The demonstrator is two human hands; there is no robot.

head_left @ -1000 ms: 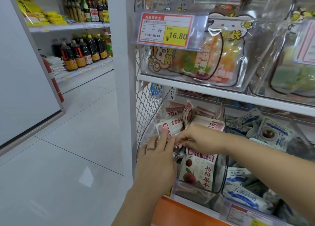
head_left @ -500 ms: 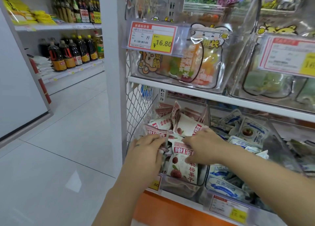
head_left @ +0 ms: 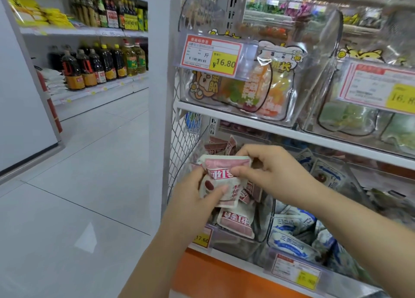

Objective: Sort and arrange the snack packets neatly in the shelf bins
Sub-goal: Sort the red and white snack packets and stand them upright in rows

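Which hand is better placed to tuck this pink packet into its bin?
Probably the left hand: it grips the pink-and-white plastic snack packet low down, above the clear plastic bin; the right hand only pinches its top.

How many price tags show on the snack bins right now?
4. 16.80 tag on the upper left bin; second tag upper right, cut off; 17.60 tag below the red packets; bottom tag below the blue packets. Others may be hidden.
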